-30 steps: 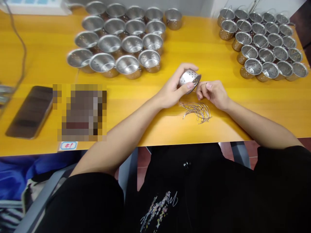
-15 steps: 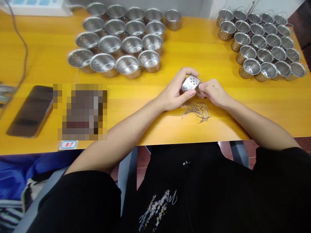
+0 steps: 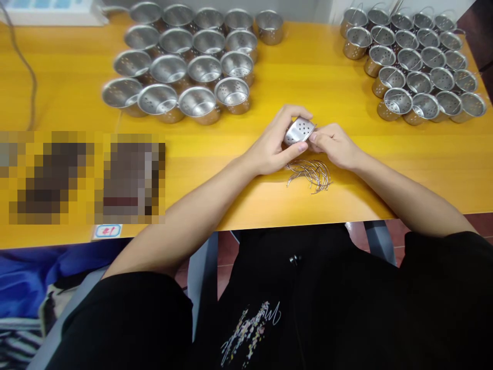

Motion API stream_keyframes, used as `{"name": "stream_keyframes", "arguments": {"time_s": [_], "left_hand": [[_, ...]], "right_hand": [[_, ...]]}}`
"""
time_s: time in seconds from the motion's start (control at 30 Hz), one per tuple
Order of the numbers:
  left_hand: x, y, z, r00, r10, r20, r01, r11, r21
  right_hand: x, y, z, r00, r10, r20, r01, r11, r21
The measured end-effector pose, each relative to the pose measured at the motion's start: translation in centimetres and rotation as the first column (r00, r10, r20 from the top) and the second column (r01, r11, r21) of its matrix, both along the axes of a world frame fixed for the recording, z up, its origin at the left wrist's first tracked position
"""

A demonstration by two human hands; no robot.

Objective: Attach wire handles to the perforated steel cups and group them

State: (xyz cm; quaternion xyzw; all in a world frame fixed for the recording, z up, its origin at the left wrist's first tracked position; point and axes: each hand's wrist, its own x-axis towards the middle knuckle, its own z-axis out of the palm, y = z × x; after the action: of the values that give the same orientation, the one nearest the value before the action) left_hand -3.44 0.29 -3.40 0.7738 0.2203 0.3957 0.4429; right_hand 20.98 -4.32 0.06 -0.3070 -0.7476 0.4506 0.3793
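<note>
My left hand [image 3: 276, 141] is wrapped round a small perforated metal cup [image 3: 299, 130], which is tipped on its side above the table. Closed in a pinch at the cup's rim is my right hand [image 3: 334, 145]; what lies between its fingertips is hidden. A thin bit of metal sticks out at the rim just above those fingers. Below both hands lies a loose pile of curved wire handles [image 3: 313, 174] on the yellow table [image 3: 215, 190].
Rows of perforated cups [image 3: 199, 103] without visible handles stand at the back left. At the back right, more cups [image 3: 395, 103] stand in rows, several with wire handles. Two pixelated items [image 3: 125, 177] lie at the left, near a number label [image 3: 108, 231] and a cable [image 3: 29, 77].
The whole view has shifted slightly. Both hands keep nearly the same grip on the cup, and the wire pile looks unchanged.
</note>
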Motion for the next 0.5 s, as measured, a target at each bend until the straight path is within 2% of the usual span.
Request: {"name": "stream_keyframes", "arguments": {"time_s": [0.2, 0.27, 0.33, 0.4, 0.5], "left_hand": [[-0.1, -0.2, 0.4, 1.0, -0.005, -0.003, 0.005, 0.999, 0.047], [0.0, 0.1, 0.1, 1.0, 0.009, 0.019, -0.01, 0.999, 0.051], [0.1, 0.7, -0.6, 0.997, 0.053, 0.057, -0.055, 0.998, 0.026], [0.1, 1.5, -1.5, 0.991, 0.1, 0.094, -0.097, 0.995, -0.033], [-0.1, 2.6, -2.7, 0.986, 0.112, 0.126, -0.09, 0.982, -0.164]], "right_hand": [[0.7, 0.0, -0.5, 0.999, 0.034, -0.043, -0.034, 0.999, 0.007], [0.5, -0.2, -0.7, 0.995, -0.029, -0.098, 0.025, 0.999, -0.033], [0.3, -0.4, -0.9, 0.975, -0.143, -0.172, 0.129, 0.987, -0.092], [0.0, -0.5, -1.2, 0.942, -0.239, -0.236, 0.212, 0.968, -0.133], [0.0, -0.3, -1.7, 0.924, -0.3, -0.236, 0.283, 0.953, -0.104]]}}
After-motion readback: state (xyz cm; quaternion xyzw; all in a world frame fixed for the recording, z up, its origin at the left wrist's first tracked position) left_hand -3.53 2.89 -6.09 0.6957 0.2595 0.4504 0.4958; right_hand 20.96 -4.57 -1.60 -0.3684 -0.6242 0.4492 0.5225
